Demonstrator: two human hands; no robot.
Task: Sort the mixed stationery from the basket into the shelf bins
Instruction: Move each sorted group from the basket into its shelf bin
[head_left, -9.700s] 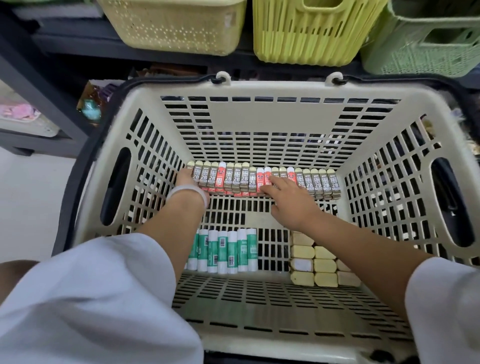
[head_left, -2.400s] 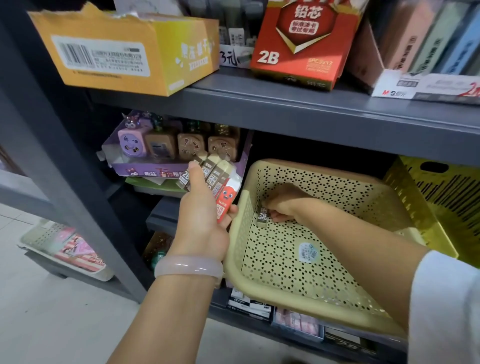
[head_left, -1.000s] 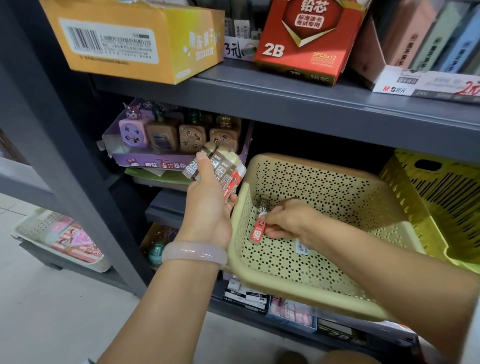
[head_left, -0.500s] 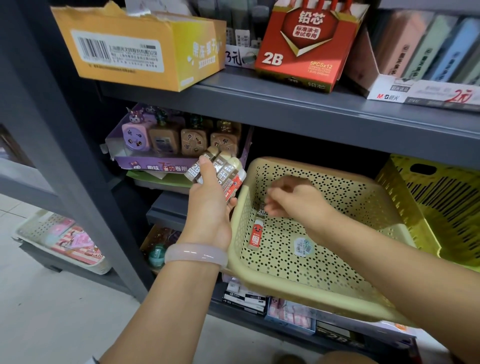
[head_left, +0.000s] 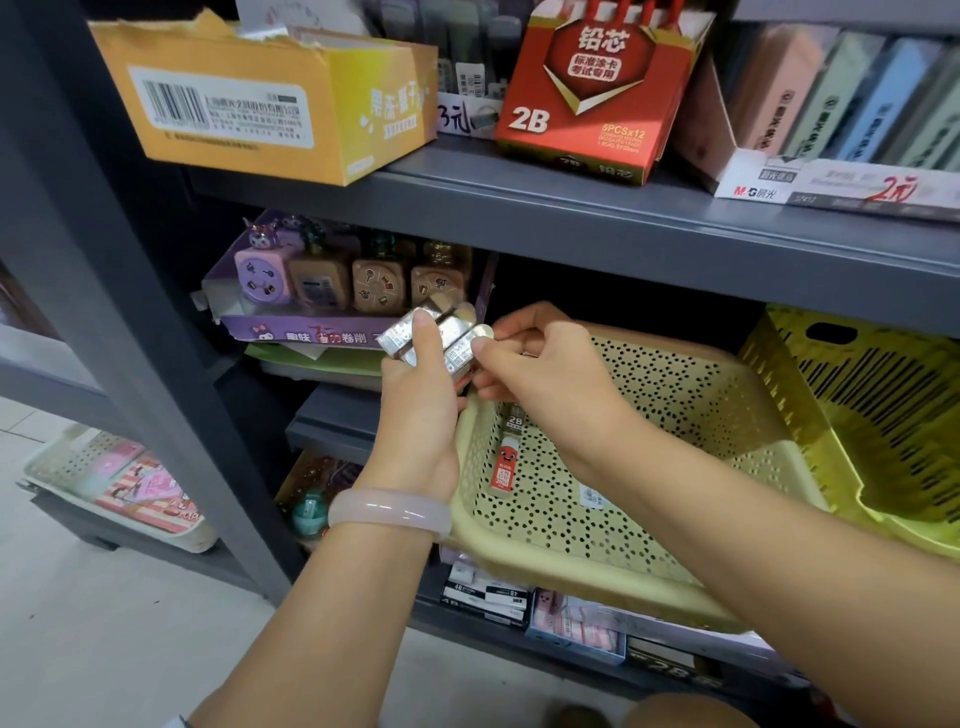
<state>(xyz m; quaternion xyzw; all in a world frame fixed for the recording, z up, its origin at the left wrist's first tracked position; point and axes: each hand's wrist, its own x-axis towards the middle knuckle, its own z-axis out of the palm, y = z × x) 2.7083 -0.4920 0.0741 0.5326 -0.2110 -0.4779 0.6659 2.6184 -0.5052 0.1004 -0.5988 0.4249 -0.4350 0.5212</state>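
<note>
Gripping a fanned stack of pencil-lead cases (head_left: 434, 338), the left hand (head_left: 421, 405) is held just outside the left rim of a beige perforated bin (head_left: 675, 467); the left fingers (head_left: 423, 332) are curled closed around the stack, with the thumb laid across its front. A pale bangle (head_left: 389, 512) is worn on the left wrist. The right hand (head_left: 545, 374) is raised over the bin's near-left corner, and its fingertips (head_left: 485, 348) are pinched on the rightmost case of the stack, at its capped end; whether that case is already freed from the stack cannot be told. Two cases are seen lying on the bin floor near its left wall: a red lead case (head_left: 504, 465) and, just beyond it, a grey case marked 2B (head_left: 515, 420), partly hidden under the right wrist. The bin is seated on a grey shelf (head_left: 623, 228) unit, tilted forward, with a yellow-green slotted bin (head_left: 857, 415) touching its right side. Behind the left hand a purple display tray of sharpeners (head_left: 332, 291) is noted. On the upper shelf, an orange carton (head_left: 260, 98) and a red 2B lead box (head_left: 592, 93) are recorded.
</note>
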